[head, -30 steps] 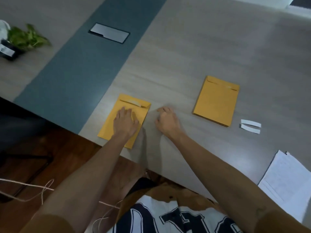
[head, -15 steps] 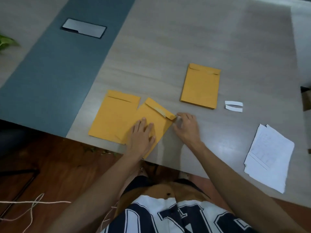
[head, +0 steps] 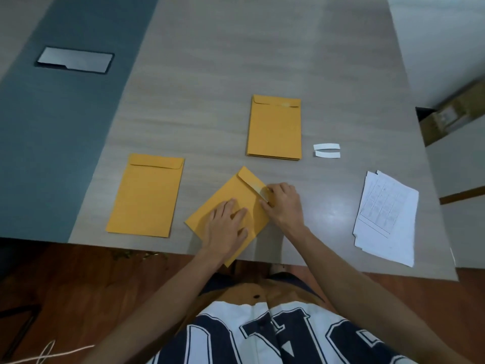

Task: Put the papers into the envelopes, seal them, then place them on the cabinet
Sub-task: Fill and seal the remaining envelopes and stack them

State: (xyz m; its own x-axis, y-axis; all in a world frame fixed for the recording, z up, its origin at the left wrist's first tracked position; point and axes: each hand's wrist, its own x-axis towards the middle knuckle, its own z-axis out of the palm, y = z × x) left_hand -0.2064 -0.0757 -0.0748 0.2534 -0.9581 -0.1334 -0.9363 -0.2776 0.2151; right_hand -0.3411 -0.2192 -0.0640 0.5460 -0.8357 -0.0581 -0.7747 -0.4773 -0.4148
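A tilted yellow envelope (head: 231, 198) lies at the table's near edge, one corner overhanging. My left hand (head: 227, 227) presses flat on it. My right hand (head: 284, 203) pinches the pale adhesive strip (head: 261, 191) at the envelope's flap end. A second envelope (head: 147, 195) with its flap folded down lies flat to the left. A stack of envelopes (head: 274, 127) sits farther back. A pile of printed papers (head: 385, 216) rests at the right.
Two peeled white strips (head: 326, 150) lie right of the stack. The grey table (head: 236, 61) has a dark blue band (head: 52, 127) with a metal cable hatch (head: 74, 59) at the left. A cardboard box (head: 451, 114) stands beyond the right edge.
The tilted envelope has slid right, off the left one, with my left hand on it. My right hand has taken hold of the strip at its flap. The view has shifted.
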